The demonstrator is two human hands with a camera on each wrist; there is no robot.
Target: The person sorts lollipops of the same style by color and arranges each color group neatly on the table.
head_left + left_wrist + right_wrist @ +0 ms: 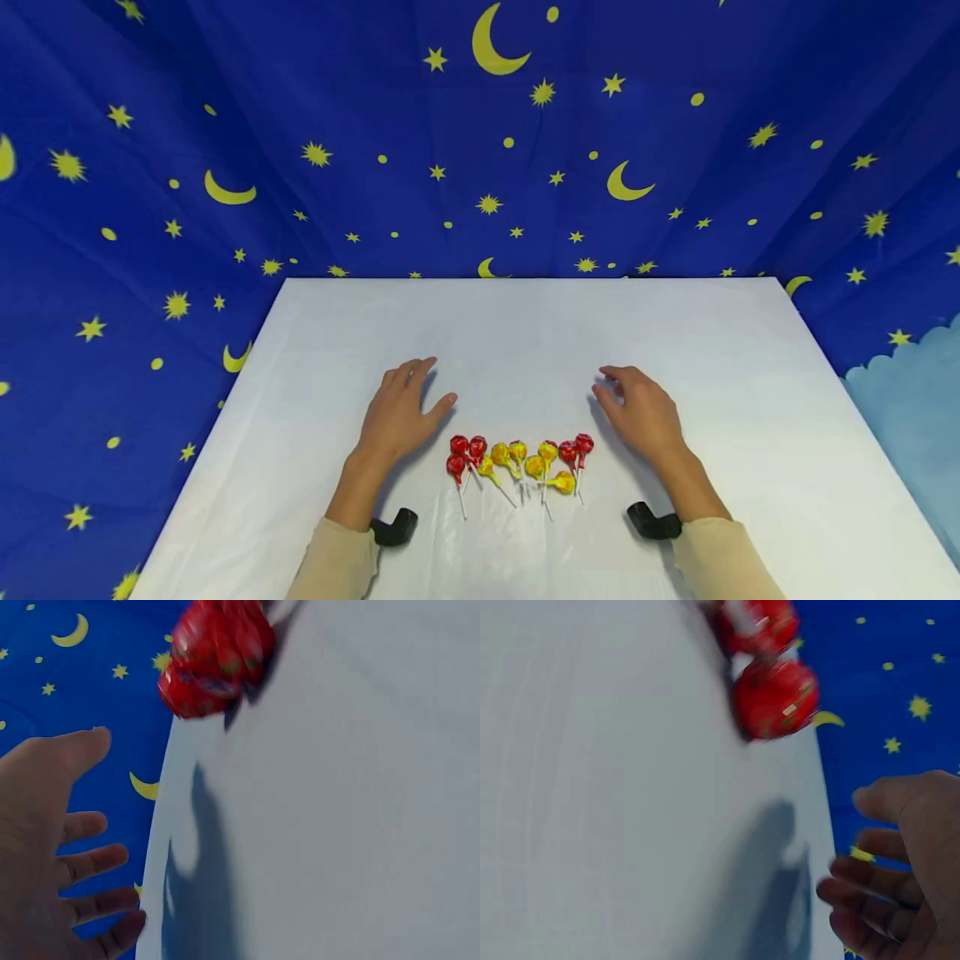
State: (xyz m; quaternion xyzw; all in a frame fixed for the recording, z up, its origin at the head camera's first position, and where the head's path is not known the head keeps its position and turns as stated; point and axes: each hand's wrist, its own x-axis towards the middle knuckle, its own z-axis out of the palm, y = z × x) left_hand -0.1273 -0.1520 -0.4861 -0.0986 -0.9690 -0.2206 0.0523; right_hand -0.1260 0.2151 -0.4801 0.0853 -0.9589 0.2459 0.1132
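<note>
In the head view a cluster of wrapped lollipops lies on the white table. Three red lollipops form its left end, several yellow lollipops fill the middle, and two red lollipops make up the right end. Most of their white sticks point toward the person. My left hand is held left of the cluster, fingers spread and nothing in it. On the other side, my right hand has relaxed, slightly bent fingers and holds nothing. Red wrappers show large near the left thumb, and others near the right.
The white tabletop stretches behind and beside the lollipops. A blue cloth with yellow moons and stars hangs behind it and along both sides. Black wrist-camera mounts stick inward from both sleeves, low over the table.
</note>
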